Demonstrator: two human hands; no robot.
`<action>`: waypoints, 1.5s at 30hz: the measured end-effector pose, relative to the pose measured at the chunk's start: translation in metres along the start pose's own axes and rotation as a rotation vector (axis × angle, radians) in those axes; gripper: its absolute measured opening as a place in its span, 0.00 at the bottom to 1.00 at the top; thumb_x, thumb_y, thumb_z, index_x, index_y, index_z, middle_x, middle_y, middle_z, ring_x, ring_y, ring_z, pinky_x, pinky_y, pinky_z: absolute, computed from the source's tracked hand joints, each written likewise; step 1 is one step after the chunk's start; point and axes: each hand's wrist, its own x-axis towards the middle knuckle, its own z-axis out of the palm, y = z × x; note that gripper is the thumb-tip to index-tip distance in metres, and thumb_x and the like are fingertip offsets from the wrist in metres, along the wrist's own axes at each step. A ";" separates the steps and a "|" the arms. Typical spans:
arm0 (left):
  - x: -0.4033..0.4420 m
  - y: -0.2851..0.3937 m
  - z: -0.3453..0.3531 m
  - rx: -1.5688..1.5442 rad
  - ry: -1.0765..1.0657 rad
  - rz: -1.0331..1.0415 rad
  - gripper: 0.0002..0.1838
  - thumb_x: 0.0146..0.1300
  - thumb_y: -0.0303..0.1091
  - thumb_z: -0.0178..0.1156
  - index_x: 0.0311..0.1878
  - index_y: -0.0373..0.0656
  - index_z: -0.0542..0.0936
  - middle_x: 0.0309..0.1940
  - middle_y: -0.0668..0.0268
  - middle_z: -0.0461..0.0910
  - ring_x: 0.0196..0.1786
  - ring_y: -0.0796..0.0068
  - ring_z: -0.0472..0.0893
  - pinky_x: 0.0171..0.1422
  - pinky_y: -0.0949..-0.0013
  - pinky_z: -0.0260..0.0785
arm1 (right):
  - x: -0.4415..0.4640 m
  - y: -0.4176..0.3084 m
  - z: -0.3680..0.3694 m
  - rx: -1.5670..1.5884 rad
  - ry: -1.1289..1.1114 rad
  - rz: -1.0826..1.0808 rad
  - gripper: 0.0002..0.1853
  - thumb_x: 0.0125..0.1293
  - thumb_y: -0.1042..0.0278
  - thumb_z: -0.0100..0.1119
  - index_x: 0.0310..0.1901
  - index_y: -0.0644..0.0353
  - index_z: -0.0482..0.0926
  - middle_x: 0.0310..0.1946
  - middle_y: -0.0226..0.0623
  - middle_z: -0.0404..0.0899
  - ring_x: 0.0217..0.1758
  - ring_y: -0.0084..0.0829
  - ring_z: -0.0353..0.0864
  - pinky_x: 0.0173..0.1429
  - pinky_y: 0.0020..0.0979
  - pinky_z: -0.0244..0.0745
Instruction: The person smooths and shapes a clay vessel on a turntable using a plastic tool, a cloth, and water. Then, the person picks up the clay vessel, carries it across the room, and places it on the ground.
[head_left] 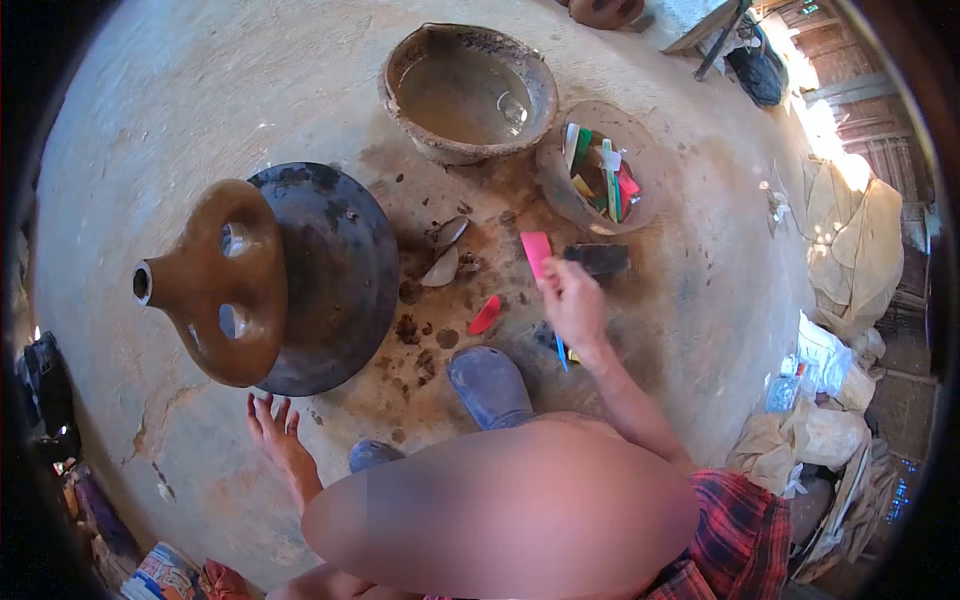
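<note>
My right hand (pixel 577 308) is closed around one end of a flat pink plastic strip (pixel 536 250), just left of a dark rectangular block (pixel 598 259). My left hand (pixel 275 432) has its fingers spread and holds nothing; it is near the lower rim of a dark round turntable (pixel 350 290). On that turntable stands a smooth brown clay vessel (pixel 215 285) with a narrow neck and two oval openings. A red plastic piece (pixel 485 315) and a pale curved shard (pixel 441 268) lie on the floor between the turntable and my right hand.
A rough basin (pixel 470 95) of cloudy water stands at the far side. Beside it, a translucent bowl (pixel 560 190) holds several colourful plastic tools. A blue stick (pixel 561 352) lies near my boot (pixel 488 385). Sacks (pixel 850 250) and bags line the right wall.
</note>
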 end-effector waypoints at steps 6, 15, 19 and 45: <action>0.090 -0.020 -0.014 -0.034 -0.189 -0.064 0.29 0.80 0.53 0.52 0.77 0.50 0.68 0.74 0.61 0.70 0.66 0.64 0.76 0.65 0.53 0.71 | 0.053 0.019 0.012 -0.368 -0.186 -0.087 0.32 0.59 0.72 0.71 0.67 0.61 0.76 0.51 0.51 0.83 0.54 0.55 0.85 0.58 0.49 0.83; 0.108 0.028 0.019 -0.088 -0.244 0.056 0.26 0.78 0.54 0.58 0.69 0.47 0.78 0.56 0.68 0.83 0.55 0.72 0.82 0.57 0.63 0.75 | 0.062 0.038 0.023 -0.335 -0.219 -0.129 0.28 0.56 0.69 0.71 0.61 0.57 0.79 0.57 0.57 0.79 0.53 0.61 0.84 0.57 0.56 0.82; 0.127 0.059 0.030 -0.017 -0.264 0.092 0.30 0.79 0.56 0.57 0.71 0.43 0.78 0.58 0.69 0.84 0.57 0.76 0.80 0.57 0.67 0.74 | 0.064 0.020 0.030 -0.316 -0.204 -0.127 0.23 0.55 0.69 0.75 0.53 0.61 0.80 0.53 0.56 0.81 0.51 0.60 0.85 0.54 0.55 0.80; 0.104 0.038 0.018 0.037 -0.265 0.121 0.26 0.80 0.51 0.58 0.63 0.35 0.82 0.49 0.66 0.86 0.50 0.78 0.81 0.54 0.69 0.75 | 0.100 -0.360 -0.031 0.041 -0.063 -1.477 0.32 0.44 0.77 0.71 0.57 0.54 0.89 0.51 0.31 0.84 0.46 0.37 0.79 0.49 0.38 0.72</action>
